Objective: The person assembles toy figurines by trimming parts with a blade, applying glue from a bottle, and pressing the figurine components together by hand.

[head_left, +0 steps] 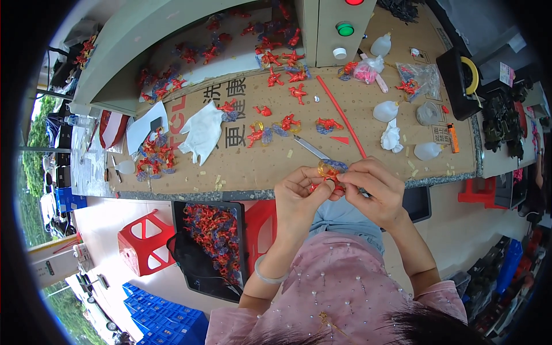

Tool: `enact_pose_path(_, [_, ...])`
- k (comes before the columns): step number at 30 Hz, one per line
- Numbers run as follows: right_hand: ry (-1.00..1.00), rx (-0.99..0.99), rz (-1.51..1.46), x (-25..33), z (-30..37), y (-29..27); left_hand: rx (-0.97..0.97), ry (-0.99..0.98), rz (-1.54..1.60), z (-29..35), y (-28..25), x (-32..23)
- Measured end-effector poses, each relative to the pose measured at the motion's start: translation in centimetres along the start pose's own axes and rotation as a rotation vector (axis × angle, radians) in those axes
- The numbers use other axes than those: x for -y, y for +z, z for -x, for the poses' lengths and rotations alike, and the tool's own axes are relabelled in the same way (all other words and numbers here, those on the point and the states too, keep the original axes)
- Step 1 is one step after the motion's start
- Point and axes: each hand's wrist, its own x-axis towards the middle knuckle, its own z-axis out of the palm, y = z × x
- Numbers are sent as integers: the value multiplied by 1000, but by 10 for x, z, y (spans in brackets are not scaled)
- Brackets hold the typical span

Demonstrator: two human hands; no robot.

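Observation:
Both my hands meet just over the near edge of the workbench, around a small red plastic figure (332,178) with clear blue and yellow parts. My left hand (302,192) pinches the figure from the left. The fingertips of my right hand (374,190) close on its right side; exactly what they grip is partly hidden. Right beyond my hands lies a utility knife (311,147) on the cardboard. A long red stick (342,118) slants away to the far side. Similar red figures (289,122) lie loose beyond the knife.
A grey arched machine (115,52) with buttons holds more figures. A white glove (201,132) lies left, near a pile of figures (155,154). White squeeze bottles (386,111) and a yellow tape roll (470,76) stand right. Below the bench, a black bin (180,253) holds many figures.

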Motion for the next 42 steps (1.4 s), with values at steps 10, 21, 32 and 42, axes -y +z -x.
enact_pose_path(10, [-242, 35, 156, 14, 0, -16, 52, 107, -14, 11, 3, -3])
enact_pose_path(21, [-193, 12, 161, 16, 3, -14, 71, 125, -24, 12, 3, -3])
enact_pose_path(32, [166, 24, -35, 15, 4, -9, 42, -37, -81, 6, 2, -3])
enact_pose_path(42, [476, 108, -196, 12, 6, -13, 30, -86, -78, 2, -1, 3])
